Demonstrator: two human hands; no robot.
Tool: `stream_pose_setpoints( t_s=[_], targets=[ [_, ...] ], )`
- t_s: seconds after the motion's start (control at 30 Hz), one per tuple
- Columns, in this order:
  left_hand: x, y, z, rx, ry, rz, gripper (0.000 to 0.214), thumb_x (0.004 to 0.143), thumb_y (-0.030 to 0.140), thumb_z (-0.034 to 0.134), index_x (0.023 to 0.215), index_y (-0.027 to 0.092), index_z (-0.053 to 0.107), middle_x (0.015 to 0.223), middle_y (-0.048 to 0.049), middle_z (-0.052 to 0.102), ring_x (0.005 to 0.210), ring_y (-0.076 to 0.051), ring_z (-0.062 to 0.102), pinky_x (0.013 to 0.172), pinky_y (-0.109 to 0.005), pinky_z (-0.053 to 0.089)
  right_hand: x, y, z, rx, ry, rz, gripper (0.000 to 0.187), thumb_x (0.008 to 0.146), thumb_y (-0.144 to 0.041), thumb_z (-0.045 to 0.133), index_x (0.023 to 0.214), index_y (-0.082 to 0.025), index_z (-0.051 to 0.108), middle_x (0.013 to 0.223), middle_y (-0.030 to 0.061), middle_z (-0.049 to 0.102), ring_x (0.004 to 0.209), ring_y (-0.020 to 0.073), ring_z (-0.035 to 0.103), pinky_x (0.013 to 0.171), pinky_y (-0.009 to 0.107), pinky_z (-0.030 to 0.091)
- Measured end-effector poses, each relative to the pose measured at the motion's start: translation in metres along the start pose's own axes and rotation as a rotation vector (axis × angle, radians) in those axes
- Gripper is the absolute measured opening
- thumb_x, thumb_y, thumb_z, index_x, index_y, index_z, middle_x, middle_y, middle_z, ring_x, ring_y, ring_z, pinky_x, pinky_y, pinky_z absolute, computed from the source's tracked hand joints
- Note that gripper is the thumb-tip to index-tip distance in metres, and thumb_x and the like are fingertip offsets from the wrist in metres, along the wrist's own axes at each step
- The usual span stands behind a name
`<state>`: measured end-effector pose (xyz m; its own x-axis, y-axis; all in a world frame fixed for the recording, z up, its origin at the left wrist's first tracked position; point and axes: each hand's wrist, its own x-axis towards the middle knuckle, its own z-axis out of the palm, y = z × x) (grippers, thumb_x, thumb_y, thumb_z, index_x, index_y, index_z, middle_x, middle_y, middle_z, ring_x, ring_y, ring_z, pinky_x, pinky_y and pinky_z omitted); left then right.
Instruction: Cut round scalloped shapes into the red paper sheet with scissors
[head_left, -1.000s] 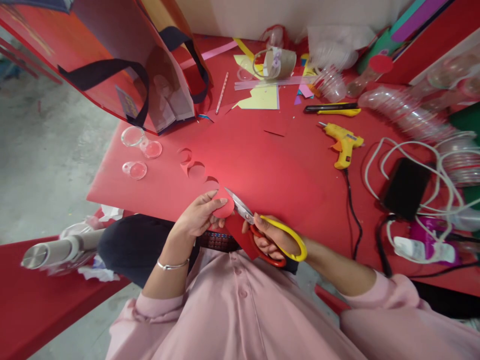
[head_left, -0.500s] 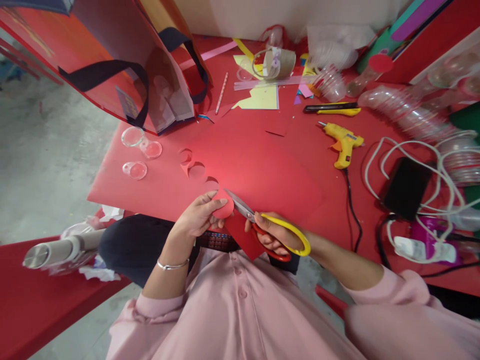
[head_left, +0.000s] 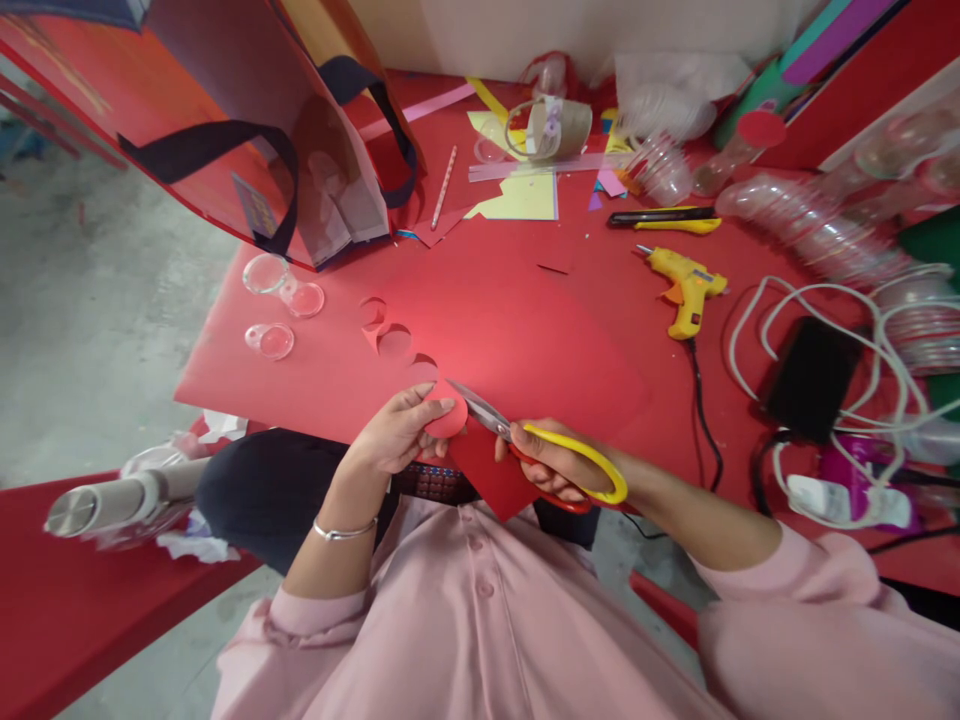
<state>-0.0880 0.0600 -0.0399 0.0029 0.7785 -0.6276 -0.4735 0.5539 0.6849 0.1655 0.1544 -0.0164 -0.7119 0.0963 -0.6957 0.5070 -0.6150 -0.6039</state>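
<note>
My left hand (head_left: pixel 397 428) pinches a rounded piece of red paper (head_left: pixel 448 414) near the table's front edge. In my right hand (head_left: pixel 555 465) is a pair of scissors (head_left: pixel 574 455) with yellow and red handles, fingers wrapped round the grips. The scissor blades (head_left: pixel 480 407) point up and left and lie right beside the paper's edge. A straight-edged red sheet (head_left: pixel 495 475) hangs below the blades, over my lap; whether it joins the rounded piece I cannot tell. Several curled red paper offcuts (head_left: pixel 394 340) lie just beyond my left hand.
Clear plastic lids (head_left: pixel 271 341) lie at the table's left, beside a large bag (head_left: pixel 247 130). To the right are a yellow glue gun (head_left: pixel 691 288), a cutter knife (head_left: pixel 664 218), a black device (head_left: pixel 816 378) and white cables. Yellow paper (head_left: pixel 529 195) and a small basket (head_left: pixel 559 128) are at the back.
My right hand and the scissors have shifted slightly right, and the scissor handles look a little closer together. My left hand stays put with the paper.
</note>
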Motion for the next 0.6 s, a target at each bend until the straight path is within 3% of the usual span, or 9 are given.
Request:
stream_pose_setpoints(
  t_s=[0.6],
  targets=[
    [0.001,0.001,0.0,0.017,-0.001,-0.009,0.048,0.075,0.05,0.101,0.08,0.019,0.065,0.055,0.0024,0.064,0.041,-0.011,0.059,0.042,-0.019,0.049,0.003,0.0,-0.015,-0.127,-0.01,-0.003,0.091,0.083,-0.106,0.064,0.116,-0.021,0.063,0.064,-0.0122,0.039,0.042,0.0043,0.025,0.032,0.016,0.035]
  ],
)
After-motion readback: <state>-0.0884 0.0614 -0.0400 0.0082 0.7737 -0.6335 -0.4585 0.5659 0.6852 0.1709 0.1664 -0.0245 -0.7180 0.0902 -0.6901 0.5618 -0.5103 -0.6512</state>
